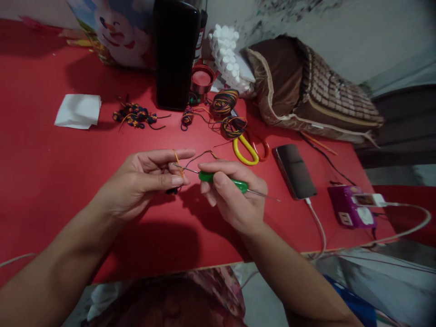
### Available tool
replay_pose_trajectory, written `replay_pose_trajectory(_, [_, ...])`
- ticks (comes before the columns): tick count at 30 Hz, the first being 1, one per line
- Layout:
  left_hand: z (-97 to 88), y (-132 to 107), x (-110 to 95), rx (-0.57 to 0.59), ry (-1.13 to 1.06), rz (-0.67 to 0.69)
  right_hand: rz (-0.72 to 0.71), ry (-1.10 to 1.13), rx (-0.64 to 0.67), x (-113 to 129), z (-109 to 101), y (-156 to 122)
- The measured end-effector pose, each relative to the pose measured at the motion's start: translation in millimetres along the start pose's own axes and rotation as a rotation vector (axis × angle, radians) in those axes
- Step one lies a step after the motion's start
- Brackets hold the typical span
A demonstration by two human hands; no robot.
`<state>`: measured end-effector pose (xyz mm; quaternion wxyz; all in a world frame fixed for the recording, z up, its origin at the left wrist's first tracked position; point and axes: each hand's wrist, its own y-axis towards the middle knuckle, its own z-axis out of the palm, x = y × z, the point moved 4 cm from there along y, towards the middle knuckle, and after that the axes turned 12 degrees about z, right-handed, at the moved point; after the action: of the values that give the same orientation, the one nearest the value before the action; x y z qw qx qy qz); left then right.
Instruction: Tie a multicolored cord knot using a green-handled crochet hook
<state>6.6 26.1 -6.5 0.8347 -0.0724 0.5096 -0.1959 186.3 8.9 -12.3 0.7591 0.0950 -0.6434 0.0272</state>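
My right hand (235, 190) is closed around the green handle of a crochet hook (223, 179), whose thin metal shaft points left. The hook's tip lies at a strand of multicoloured yarn (176, 156), orange here, that loops over my left index finger. My left hand (146, 177) pinches a small dark bit of crochet work (173, 190) between thumb and fingers; most of it is hidden. From there the yarn runs right and back toward two multicoloured yarn balls (233, 126). Scissors (245, 150) with a yellow and a red handle lie beside the balls.
Behind my hands are finished-looking crocheted pieces (134, 116), a folded white paper (78, 111) and an upright black phone-like slab (175, 54). To the right lie a charging phone (295, 171), a purple power socket box (352, 206) and a brown cushioned item (313, 86). The red table (143, 252) ends near my body.
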Motion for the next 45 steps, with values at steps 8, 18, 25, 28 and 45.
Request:
replay_pose_trajectory(8, [2.3,0,-3,0.042,0.022,0.196,-0.009,0.012,0.007,3,1,1])
replay_pose_trajectory(18, [-0.6,-1,-5,-0.101,0.183,0.298,-0.009,-0.098,-0.08,0,-2,0])
replay_pose_trajectory(25, [8.9,-3,1,-0.272,0.142,0.353,-0.186,-0.502,-0.182,11,13,-8])
replay_pose_trajectory(28, [12.3,-2,7,-0.239,0.062,0.309,-0.271,-0.602,-0.199,12,19,-12])
replay_pose_trajectory(45, [-0.3,2,-13,-0.089,-0.09,0.146,-0.382,-0.534,-0.021,21,8,-6])
